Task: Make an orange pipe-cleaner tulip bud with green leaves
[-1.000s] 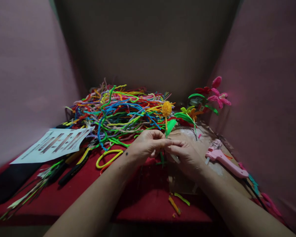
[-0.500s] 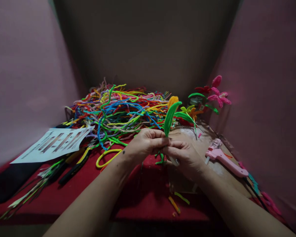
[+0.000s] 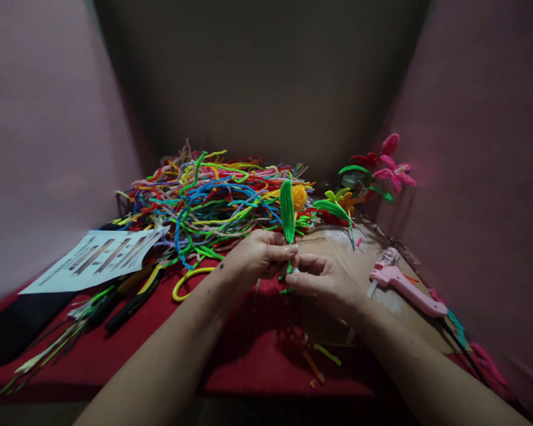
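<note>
Upright between my hands is a pipe cleaner flower with an orange bud [image 3: 299, 198] and a long green leaf [image 3: 287, 212] in front of it. My left hand [image 3: 266, 254] is closed, pinching it between thumb and fingers just under the leaf. Lower on the green stem, my right hand [image 3: 324, 281] is closed too, its thumb and fingertips pressed around it. A small whitish bit [image 3: 295, 270] shows at the right fingertips; I cannot tell what it is. Green pipe cleaner ends stick out beneath the hands.
A heap of coloured pipe cleaners [image 3: 222, 189] lies behind my hands. To the right, a pink glue gun [image 3: 404, 287] rests on a brown board [image 3: 337, 331]. Finished pink flowers [image 3: 395, 173] stand behind it. Left are a printed sheet [image 3: 98, 260], black-and-yellow pliers [image 3: 137, 299] and a yellow loop [image 3: 180, 287].
The flower has shifted left and turned, so its leaf now faces me and the bud shows at its right. My right hand has moved slightly left and its fingers have changed their hold.
</note>
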`<action>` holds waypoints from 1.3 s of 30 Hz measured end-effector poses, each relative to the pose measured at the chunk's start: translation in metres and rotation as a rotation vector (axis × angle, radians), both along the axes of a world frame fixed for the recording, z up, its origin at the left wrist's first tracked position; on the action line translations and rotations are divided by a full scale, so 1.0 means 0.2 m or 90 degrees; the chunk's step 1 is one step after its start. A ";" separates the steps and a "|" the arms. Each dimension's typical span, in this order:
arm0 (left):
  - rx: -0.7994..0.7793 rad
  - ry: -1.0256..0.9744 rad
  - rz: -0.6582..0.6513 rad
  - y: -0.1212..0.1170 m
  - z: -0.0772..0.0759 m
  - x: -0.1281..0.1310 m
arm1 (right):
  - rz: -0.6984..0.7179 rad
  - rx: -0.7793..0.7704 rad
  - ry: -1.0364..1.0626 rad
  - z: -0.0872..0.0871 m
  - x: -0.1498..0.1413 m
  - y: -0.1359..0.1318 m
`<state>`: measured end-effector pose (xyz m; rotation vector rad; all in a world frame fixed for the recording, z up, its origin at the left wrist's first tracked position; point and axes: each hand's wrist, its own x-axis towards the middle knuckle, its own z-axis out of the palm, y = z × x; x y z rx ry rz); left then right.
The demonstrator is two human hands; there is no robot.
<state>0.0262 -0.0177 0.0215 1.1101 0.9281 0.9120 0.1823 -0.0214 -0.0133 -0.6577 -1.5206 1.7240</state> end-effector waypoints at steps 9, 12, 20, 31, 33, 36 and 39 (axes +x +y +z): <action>-0.003 -0.083 -0.098 0.00 -0.02 -0.03 | 0.041 -0.093 0.055 0.00 0.00 0.02; 0.017 -0.074 -0.084 0.00 -0.02 -0.03 | 0.032 -0.119 0.065 0.00 0.00 0.03; 0.024 -0.041 0.011 -0.01 -0.01 0.01 | -0.061 -0.042 0.072 0.02 0.01 0.03; 0.037 0.002 -0.057 0.00 -0.02 -0.01 | 0.030 -0.134 0.065 -0.01 0.00 0.04; 0.028 -0.002 -0.074 0.00 -0.02 -0.01 | 0.036 -0.144 0.066 0.00 0.00 0.03; 0.061 0.000 -0.089 -0.01 -0.01 -0.02 | 0.003 -0.138 0.060 0.01 0.00 0.02; 0.105 0.003 -0.082 -0.02 -0.01 -0.01 | -0.036 -0.127 0.065 0.02 0.00 0.02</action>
